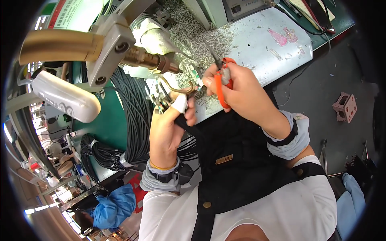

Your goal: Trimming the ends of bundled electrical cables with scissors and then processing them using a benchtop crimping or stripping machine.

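Observation:
My left hand (167,128) is closed round several black cable ends (161,95), whose thin coloured wires stick out beside the thumb. A white covering wraps that thumb. Just to the right, my right hand (239,86) grips orange-handled pliers (220,90), with a dark pointed tip toward the far side. Its thumb and forefinger come close to a small green and white piece (198,76) between the hands; whether they touch it, I cannot tell. A curved brass-coloured tube (177,89) under a metal nozzle (171,67) partly covers the left fingertips.
Many small metal pieces (189,32) cover the far part of the pale metal worktop (269,52). A clamped machine head (110,50) overhangs the left side. Long black cables (130,116) lie on the green table. A pink stool (344,107) stands at right; a person in blue (114,207) sits lower left.

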Demonstrator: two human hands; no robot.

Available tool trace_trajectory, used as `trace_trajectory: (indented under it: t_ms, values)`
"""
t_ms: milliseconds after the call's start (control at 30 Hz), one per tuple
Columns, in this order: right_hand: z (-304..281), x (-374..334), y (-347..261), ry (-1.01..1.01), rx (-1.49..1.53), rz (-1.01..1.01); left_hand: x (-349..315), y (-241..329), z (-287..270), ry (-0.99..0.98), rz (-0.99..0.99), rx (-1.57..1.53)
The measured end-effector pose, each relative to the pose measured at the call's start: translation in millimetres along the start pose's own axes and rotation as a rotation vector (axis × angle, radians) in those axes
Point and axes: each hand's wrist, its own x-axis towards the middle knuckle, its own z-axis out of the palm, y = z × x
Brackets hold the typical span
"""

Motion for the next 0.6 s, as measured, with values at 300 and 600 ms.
trace_trajectory:
  t_ms: [300, 600]
  values:
    - [17, -36, -17, 0.248, -0.459, -0.499, -30, -32, 4, -0.013, 0.369, 0.624]
    - [15, -39, -16, -0.034, -0.069, -0.361, -38, -42, 5, -0.084, 0.24, 0.54]
